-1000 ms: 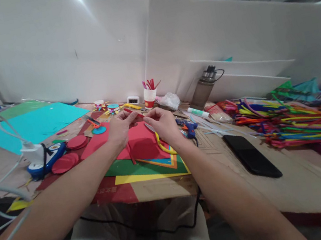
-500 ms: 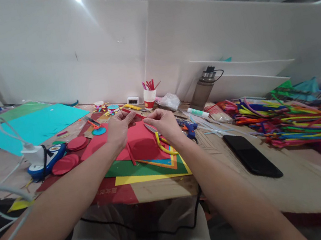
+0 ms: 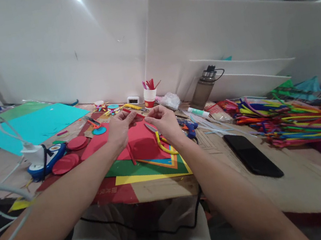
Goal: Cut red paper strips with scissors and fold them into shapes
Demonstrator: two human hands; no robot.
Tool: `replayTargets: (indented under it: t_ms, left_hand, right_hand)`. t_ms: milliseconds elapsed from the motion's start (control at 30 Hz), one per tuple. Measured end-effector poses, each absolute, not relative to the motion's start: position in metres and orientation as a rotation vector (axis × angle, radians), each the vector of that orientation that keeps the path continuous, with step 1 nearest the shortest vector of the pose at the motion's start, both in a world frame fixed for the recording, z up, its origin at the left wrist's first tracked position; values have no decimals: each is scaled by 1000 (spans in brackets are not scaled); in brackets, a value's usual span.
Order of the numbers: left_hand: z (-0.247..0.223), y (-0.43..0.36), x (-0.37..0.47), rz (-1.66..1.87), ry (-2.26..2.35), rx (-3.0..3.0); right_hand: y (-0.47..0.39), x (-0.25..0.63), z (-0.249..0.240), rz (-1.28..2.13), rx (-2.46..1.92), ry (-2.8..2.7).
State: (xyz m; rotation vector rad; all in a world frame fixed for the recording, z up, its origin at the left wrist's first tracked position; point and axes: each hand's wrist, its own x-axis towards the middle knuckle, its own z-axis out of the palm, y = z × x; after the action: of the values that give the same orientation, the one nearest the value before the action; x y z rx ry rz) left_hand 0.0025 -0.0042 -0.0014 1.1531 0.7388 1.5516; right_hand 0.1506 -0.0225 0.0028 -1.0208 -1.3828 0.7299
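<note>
A thin red strip (image 3: 139, 116) stretches between my two hands, above red sheets (image 3: 143, 144) on the table. My left hand (image 3: 120, 128) pinches its left end between thumb and fingers. At the other end, the fingertips of my right hand (image 3: 161, 120) are closed on the strip. Scissors with yellow handles (image 3: 159, 141) lie just under my right hand, blades toward the strip. Another narrow red strip (image 3: 131, 155) rests on the red sheets. Green (image 3: 153, 168) and yellow (image 3: 127, 179) sheets show beneath them.
Red discs (image 3: 65, 164) and a blue-white power strip (image 3: 52, 157) lie left. Behind stand a paper cup (image 3: 149, 96) and small clock (image 3: 133, 100). Rightward are a blue glue gun (image 3: 191, 129), bottle (image 3: 204, 86), phone (image 3: 252, 155) and colourful pipe cleaners (image 3: 297, 118).
The fingers of my right hand have shifted very slightly along the strip. Otherwise both hands hold nearly the same pose.
</note>
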Motion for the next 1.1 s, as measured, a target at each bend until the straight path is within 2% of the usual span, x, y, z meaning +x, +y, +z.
replayTargets:
  t_ms: [1100]
  left_hand:
    - [-5,-3,3,1383,717,1075]
  right_hand:
    - [-19,148,-3,706,-958,-1426]
